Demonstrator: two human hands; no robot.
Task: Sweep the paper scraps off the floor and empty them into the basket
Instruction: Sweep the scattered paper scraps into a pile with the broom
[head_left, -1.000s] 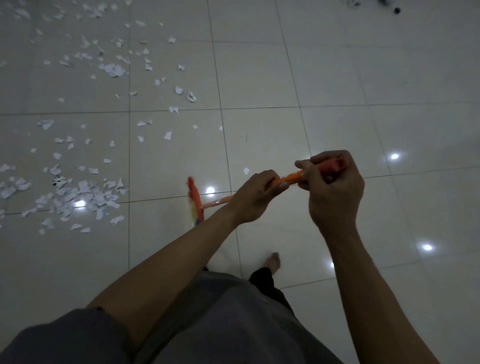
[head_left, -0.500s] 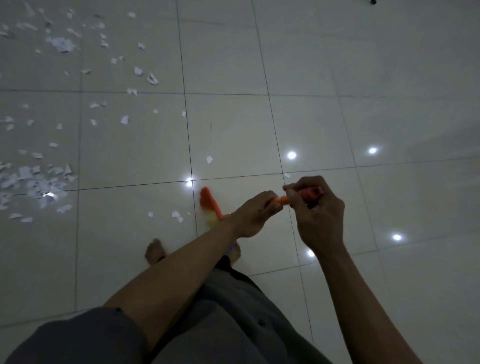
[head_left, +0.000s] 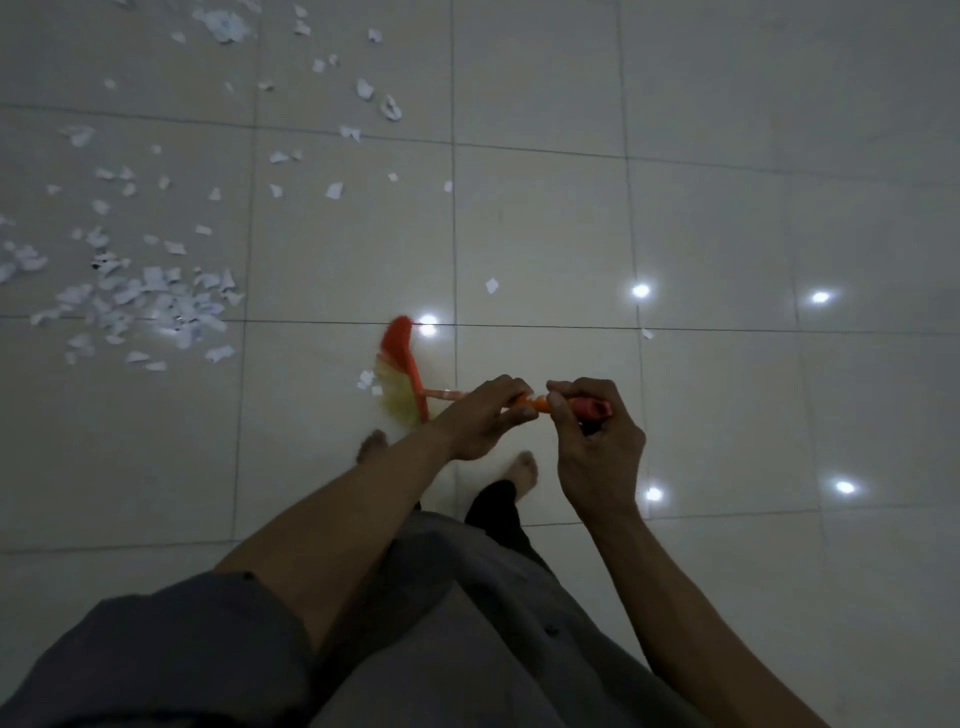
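I hold an orange broom (head_left: 402, 371) with both hands in front of my body. My left hand (head_left: 485, 415) grips the handle lower down, and my right hand (head_left: 597, 441) grips the handle's red top end. The broom's head with yellowish bristles is down at the tiled floor, just ahead of my bare feet, and two small scraps (head_left: 367, 379) lie at its bristles. A dense heap of white paper scraps (head_left: 150, 306) lies to the left, with more strewn toward the upper left. One lone scrap (head_left: 491, 285) lies ahead of the broom. No basket is in view.
The floor (head_left: 727, 208) is pale glossy tile with bright light reflections to the right. My bare feet (head_left: 523, 467) stand just behind the broom head. A tiny scrap (head_left: 647, 334) sits on a grout line to the right.
The broom head has swept from the left toward my feet, and the bristles now face me. The view has shifted, so the scrap heap sits further left. Both hands kept their grip.
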